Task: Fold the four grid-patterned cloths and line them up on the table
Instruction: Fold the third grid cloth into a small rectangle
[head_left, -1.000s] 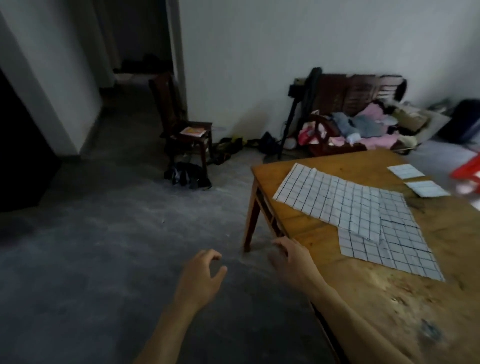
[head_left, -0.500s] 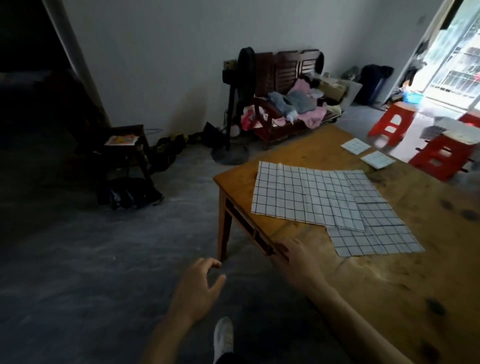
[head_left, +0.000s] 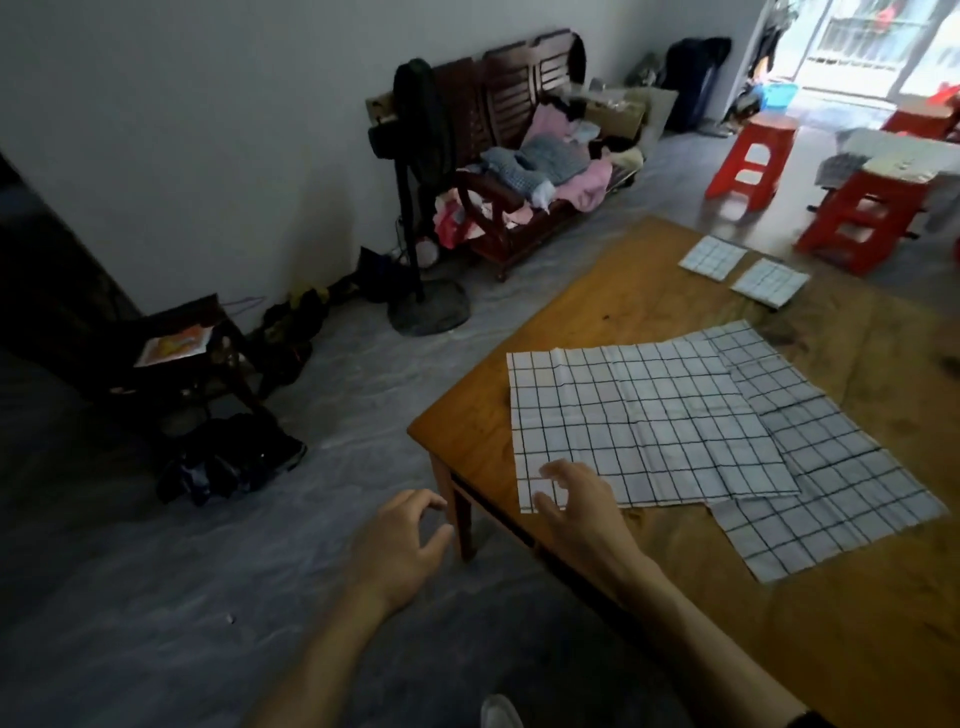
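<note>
Two unfolded white grid-patterned cloths lie flat on the wooden table (head_left: 649, 291). The upper cloth (head_left: 639, 421) overlaps the lower cloth (head_left: 826, 488), which sticks out to the right and front. Two small folded grid cloths sit side by side near the far edge, one (head_left: 712, 256) to the left of the other (head_left: 771, 281). My right hand (head_left: 576, 501) hovers with spread, loosely curled fingers over the near left corner of the upper cloth and holds nothing. My left hand (head_left: 400, 540) hangs off the table's corner above the floor, fingers loosely curled and empty.
A dark wooden chair (head_left: 182, 353) with a paper on its seat stands to the left, shoes beneath it. A standing fan (head_left: 421, 218) and a bench (head_left: 524, 156) piled with clothes are against the wall. Red stools (head_left: 753, 156) stand beyond the table.
The view has swung right and closer to the table. My right hand moved from the table's edge onto the near corner of the upper cloth. My left hand stayed beside the table corner.
</note>
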